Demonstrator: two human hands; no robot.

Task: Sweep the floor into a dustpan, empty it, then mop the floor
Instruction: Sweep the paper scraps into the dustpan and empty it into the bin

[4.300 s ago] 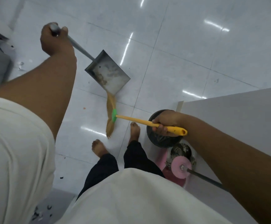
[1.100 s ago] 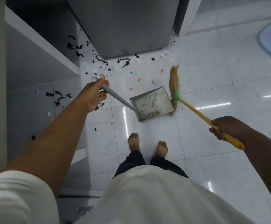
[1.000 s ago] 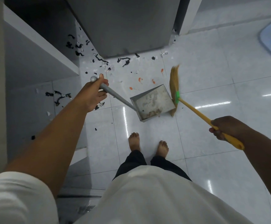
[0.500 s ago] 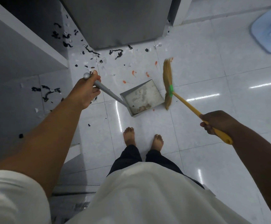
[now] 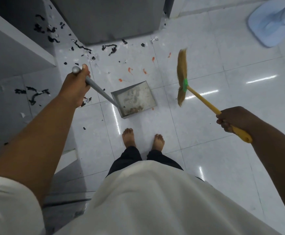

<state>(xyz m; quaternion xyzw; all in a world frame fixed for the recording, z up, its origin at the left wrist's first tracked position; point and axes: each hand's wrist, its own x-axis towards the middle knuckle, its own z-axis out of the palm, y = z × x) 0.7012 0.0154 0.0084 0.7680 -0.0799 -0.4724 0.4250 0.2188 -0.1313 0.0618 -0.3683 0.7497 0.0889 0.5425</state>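
Your left hand (image 5: 75, 85) gripped the top of the long grey handle (image 5: 101, 92) of the dustpan (image 5: 135, 99), fingers curled round it. The dustpan sat low over the white tiled floor (image 5: 206, 150), just ahead of your bare feet (image 5: 129, 137), mouth facing away from you; brownish dirt lay along its near edge. Your right hand (image 5: 235, 118) clasped the yellow stick of the broom (image 5: 182, 72) near its end. The straw head was right of the dustpan, apart from it, blurred; contact with the floor could not be told. Black scraps (image 5: 110, 48) and orange bits (image 5: 130, 70) lay beyond the dustpan, before a grey cabinet (image 5: 114, 19).
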